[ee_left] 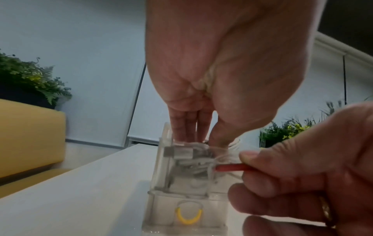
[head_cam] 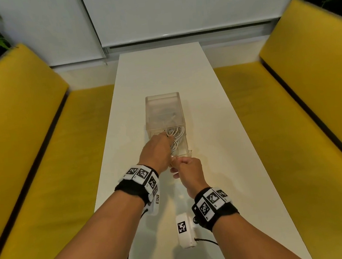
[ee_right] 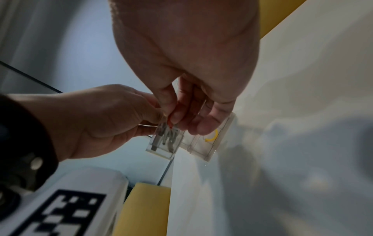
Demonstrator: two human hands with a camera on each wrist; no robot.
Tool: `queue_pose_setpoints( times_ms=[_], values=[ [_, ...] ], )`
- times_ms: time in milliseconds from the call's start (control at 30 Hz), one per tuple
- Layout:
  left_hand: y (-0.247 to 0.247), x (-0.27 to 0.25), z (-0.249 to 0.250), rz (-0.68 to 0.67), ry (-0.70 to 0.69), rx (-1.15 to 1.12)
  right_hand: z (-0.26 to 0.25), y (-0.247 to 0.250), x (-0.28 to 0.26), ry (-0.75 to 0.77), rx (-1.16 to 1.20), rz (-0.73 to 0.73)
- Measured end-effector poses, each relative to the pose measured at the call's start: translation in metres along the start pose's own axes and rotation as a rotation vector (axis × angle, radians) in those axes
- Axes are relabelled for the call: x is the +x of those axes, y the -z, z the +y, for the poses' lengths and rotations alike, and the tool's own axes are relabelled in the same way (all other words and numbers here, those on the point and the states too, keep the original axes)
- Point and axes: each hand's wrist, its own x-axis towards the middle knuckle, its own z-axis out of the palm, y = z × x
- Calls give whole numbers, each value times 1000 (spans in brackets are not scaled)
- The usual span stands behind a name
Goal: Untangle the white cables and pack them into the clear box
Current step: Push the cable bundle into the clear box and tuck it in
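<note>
The clear box [head_cam: 163,107] stands mid-table with its drawer [head_cam: 187,148] pulled out toward me. White cables [head_cam: 176,136] lie bunched in the drawer, and more show dimly inside the box. My left hand [head_cam: 157,149] reaches into the drawer, its straight fingers [ee_left: 182,127] and thumb pressing down on the cables [ee_left: 189,161]. My right hand [head_cam: 188,171] hovers at the drawer front and pinches a thin red strip [ee_left: 230,168] between thumb and forefinger. The strip's far end lies among the cables. A yellow loop [ee_left: 188,216] sits at the drawer front.
The long white table [head_cam: 159,71] runs away from me between two yellow benches [head_cam: 28,127] [head_cam: 310,97]. A white tagged device [head_cam: 185,231] lies on the table below my right wrist. Plants stand in both far corners.
</note>
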Motion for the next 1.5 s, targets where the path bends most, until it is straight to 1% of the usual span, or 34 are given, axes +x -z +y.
queue_pose_setpoints(
  times_ms=[100,167,200,300,367,433,500,600,667,733,867,967,1067,1167,1233,1300,1400,1500],
  values=[
    [-1,0,1,70,47,-16,-5,-8,1,-10,-5,-1],
    [-2,-6,4,114,114,-124,-6,-11,1,-24,-12,7],
    [-3,-9,5,121,125,-161,-6,-11,1,-18,-26,8],
    [-7,-12,8,101,108,-112,-2,-9,3,37,-84,19],
    [-6,-7,12,140,122,-87,-1,-10,7,63,-110,24],
    [-3,1,16,168,158,-126,0,-10,10,72,-127,11],
    [-1,9,17,154,153,-130,-1,-8,10,79,-146,1],
    [0,15,14,94,36,-95,-4,-2,9,79,-152,-4],
    [1,15,11,60,-34,-2,-5,-1,11,69,-156,-3],
    [3,11,10,57,-68,84,-5,-2,12,68,-163,-7],
    [0,14,10,106,-54,122,-9,-6,13,75,-154,-16],
    [3,23,15,106,-3,160,-17,-4,18,71,-134,-5],
    [10,24,22,106,18,24,-20,4,22,59,-126,-7],
    [17,10,12,92,67,-131,-20,7,23,63,-88,-41],
    [18,-5,5,107,96,-123,-18,6,25,61,-47,-45],
    [12,-20,4,112,84,-90,-15,4,28,68,-23,-46],
    [1,-33,13,69,49,-150,-10,2,29,78,18,-45],
    [-8,-34,16,-30,48,-146,-8,2,30,79,47,-38]
  ],
)
